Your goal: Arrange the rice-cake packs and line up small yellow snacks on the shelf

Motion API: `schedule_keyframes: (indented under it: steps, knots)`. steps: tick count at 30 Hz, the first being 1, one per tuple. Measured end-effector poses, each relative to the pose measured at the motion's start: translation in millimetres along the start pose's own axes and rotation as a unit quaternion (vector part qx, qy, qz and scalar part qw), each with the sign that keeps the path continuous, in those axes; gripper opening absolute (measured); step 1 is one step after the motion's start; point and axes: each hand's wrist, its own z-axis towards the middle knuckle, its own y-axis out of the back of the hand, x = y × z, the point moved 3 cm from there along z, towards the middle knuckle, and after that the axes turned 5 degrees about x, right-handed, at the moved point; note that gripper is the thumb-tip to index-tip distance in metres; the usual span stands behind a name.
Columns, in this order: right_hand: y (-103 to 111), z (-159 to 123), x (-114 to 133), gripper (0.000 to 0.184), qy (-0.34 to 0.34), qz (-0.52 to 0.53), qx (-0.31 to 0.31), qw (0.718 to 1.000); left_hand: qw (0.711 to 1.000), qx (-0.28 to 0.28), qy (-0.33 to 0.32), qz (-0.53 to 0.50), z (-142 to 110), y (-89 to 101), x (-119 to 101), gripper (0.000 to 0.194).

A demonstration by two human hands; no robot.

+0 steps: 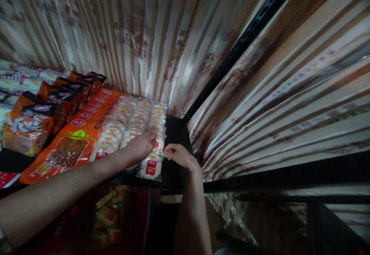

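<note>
Three rows of clear packets of round white rice crackers with red and yellow labels lie overlapped on a black shelf (177, 131). My left hand (142, 146) reaches over the right-hand row, its closed fingers on a rice cracker packet (157, 145) there. From the right, my right hand (179, 154) pinches at the same packet's edge, thumb and forefinger together. The nearest packet (150, 167) of that row lies flat below my hands. To the left is a row of orange pretzel stick bags (71, 151), partly covered by my left forearm.
Orange and black snack bags (30, 124) and white packs (26, 83) stand farther left. A pleated printed curtain (144, 35) hangs behind the shelf, with a black metal post (231, 60) at the corner. Below is a red container (146, 212) of small wrapped snacks (108, 214).
</note>
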Motion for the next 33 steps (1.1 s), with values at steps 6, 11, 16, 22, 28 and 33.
schedule_keyframes:
  steps: [6,11,16,22,28,33]
  knots:
    - [-1.5,0.7,5.7,0.035,0.021,0.019,0.0,1.0,1.0,0.01,0.01,0.015,0.6,6.9,-0.7,0.022]
    - [-1.4,2.1,10.6,0.032,0.043,0.029,-0.015,0.999,1.0,0.023,0.014,-0.008,0.6,12.6,1.8,0.025]
    - [0.3,4.3,11.0,0.029,0.05,-0.001,-0.047,0.998,1.0,0.002,0.014,-0.019,0.1,11.2,4.3,0.028]
    - [2.4,5.5,11.0,0.028,0.065,-0.023,-0.082,0.994,1.0,-0.013,0.0,0.027,-7.1,7.6,-2.7,0.027]
    - [5.0,8.6,7.5,0.026,0.074,-0.059,-0.106,0.99,0.99,-0.123,-0.042,0.062,-39.1,-17.8,-37.2,0.037]
    - [4.2,9.2,8.6,0.029,0.064,-0.058,-0.108,0.99,0.989,-0.134,-0.034,0.058,-56.9,-40.4,-57.3,0.041]
